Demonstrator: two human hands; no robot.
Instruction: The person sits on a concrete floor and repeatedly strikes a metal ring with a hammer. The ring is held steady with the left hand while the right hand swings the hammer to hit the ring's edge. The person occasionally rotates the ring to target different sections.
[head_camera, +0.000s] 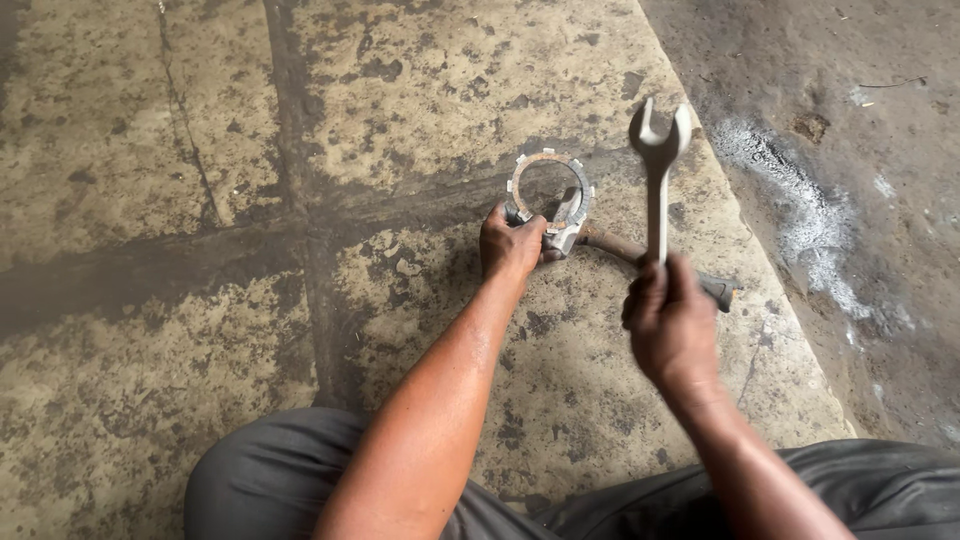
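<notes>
My left hand (512, 243) grips the near edge of a notched metal ring (548, 183) that lies on the stained concrete floor. A small grey metal piece (567, 222) rests against the ring beside my fingers. A hammer (620, 247) lies on the floor behind that piece, its handle running right to a dark end (722, 292). My right hand (668, 318) holds an open-ended steel spanner (657, 170) upright above the hammer, jaws pointing up.
The concrete slab ends at an edge (760, 280) running diagonally on the right, with darker, dusty ground (850, 180) beyond it. A dark oily band (300, 210) crosses the slab on the left. My knees in grey trousers (270, 480) fill the bottom.
</notes>
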